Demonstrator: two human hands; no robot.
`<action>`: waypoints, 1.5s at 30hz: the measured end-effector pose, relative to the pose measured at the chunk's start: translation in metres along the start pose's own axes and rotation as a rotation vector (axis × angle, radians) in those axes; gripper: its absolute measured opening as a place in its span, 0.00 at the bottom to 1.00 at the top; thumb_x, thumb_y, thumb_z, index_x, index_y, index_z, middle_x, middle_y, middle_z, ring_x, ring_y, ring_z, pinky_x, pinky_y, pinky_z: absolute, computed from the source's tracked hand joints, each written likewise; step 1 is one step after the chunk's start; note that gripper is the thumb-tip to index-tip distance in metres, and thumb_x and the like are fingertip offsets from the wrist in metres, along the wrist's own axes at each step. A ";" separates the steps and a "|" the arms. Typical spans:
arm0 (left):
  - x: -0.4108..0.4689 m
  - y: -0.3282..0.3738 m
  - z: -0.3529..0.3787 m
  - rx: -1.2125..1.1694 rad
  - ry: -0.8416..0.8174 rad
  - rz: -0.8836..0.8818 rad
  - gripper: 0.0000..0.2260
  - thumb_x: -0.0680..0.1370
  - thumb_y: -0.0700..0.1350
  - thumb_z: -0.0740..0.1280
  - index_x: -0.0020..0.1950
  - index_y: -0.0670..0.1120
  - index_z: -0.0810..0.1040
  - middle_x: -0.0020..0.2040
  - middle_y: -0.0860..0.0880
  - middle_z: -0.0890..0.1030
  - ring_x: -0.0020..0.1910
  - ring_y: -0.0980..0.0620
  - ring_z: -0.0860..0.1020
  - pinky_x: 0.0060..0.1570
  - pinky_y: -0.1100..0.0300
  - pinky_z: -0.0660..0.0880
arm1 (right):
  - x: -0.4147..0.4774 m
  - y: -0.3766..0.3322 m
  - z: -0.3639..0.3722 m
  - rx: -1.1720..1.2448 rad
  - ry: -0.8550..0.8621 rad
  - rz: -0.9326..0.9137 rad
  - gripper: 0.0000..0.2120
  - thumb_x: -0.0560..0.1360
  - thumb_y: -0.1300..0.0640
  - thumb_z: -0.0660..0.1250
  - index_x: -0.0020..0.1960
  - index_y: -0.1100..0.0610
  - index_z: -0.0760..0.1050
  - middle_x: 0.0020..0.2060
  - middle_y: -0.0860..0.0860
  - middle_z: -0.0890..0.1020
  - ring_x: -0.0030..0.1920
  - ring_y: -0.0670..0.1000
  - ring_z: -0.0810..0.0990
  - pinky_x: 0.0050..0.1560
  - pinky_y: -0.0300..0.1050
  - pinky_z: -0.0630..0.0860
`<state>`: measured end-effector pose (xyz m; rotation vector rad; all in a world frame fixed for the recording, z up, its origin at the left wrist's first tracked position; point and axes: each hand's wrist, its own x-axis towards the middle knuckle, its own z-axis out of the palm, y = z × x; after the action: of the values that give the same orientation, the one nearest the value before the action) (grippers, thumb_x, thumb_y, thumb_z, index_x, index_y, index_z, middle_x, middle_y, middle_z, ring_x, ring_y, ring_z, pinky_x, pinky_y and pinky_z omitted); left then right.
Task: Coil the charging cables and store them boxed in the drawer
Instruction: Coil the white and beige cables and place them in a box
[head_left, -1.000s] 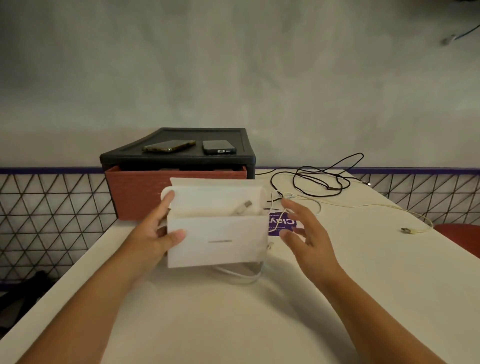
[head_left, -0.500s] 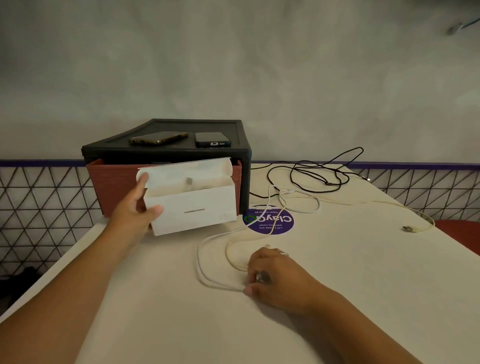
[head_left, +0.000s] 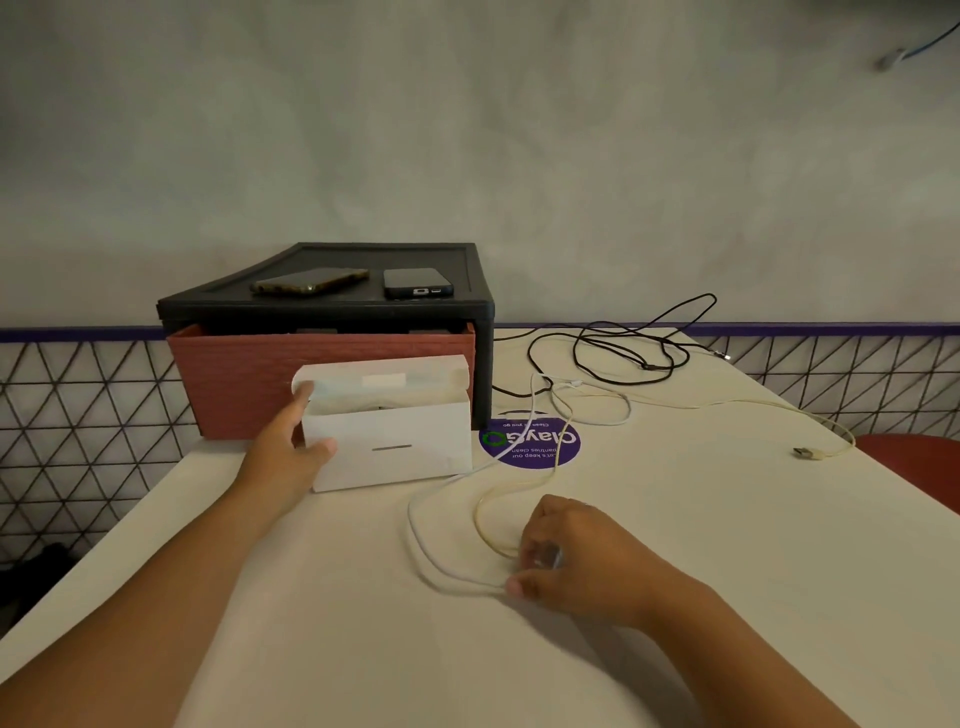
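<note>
A white cardboard box (head_left: 395, 447) with its lid flap up stands on the table in front of the red drawer (head_left: 239, 384) of a black cabinet (head_left: 332, 306). My left hand (head_left: 291, 447) grips the box's left end, thumb on the front face and fingers behind. My right hand (head_left: 561, 551) rests on the table nearer to me, fingers curled on the end of a white cable (head_left: 431, 551) that loops away toward the box. A cream cable (head_left: 727, 405) and a black cable (head_left: 623, 348) lie loose at the back right.
Two phones (head_left: 311, 280) (head_left: 417, 283) lie on top of the cabinet. A round purple sticker (head_left: 530, 441) is on the tabletop beside the box. A red seat (head_left: 914, 467) shows past the table's right edge. A wall stands behind the table.
My left hand has carried the box left and set it on the table by the drawer. My right hand dropped from beside the box to the table and took the white cable's end.
</note>
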<state>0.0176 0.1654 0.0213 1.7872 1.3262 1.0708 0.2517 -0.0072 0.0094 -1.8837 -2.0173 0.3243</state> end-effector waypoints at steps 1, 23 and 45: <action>-0.002 -0.001 0.001 0.009 0.013 -0.006 0.30 0.77 0.37 0.65 0.76 0.52 0.58 0.75 0.48 0.61 0.72 0.48 0.62 0.64 0.58 0.63 | 0.000 0.000 0.000 0.007 0.027 0.003 0.12 0.71 0.46 0.70 0.49 0.53 0.80 0.45 0.44 0.72 0.48 0.46 0.72 0.48 0.38 0.69; -0.104 0.089 0.080 -0.356 -0.384 -0.134 0.13 0.79 0.49 0.61 0.41 0.47 0.81 0.40 0.50 0.82 0.42 0.53 0.80 0.46 0.63 0.76 | -0.012 -0.012 -0.009 0.249 0.354 -0.107 0.14 0.68 0.58 0.57 0.51 0.47 0.71 0.45 0.47 0.80 0.37 0.47 0.77 0.38 0.43 0.74; -0.098 0.079 0.055 -1.189 -0.441 -0.248 0.12 0.62 0.48 0.72 0.27 0.45 0.72 0.20 0.54 0.57 0.17 0.59 0.57 0.18 0.67 0.59 | 0.000 0.002 -0.006 0.061 0.322 -0.046 0.16 0.79 0.56 0.59 0.66 0.49 0.69 0.50 0.46 0.79 0.50 0.50 0.72 0.48 0.39 0.66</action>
<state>0.0853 0.0478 0.0427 0.8349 0.4067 0.9228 0.2563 -0.0076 0.0142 -1.7237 -1.8099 0.0634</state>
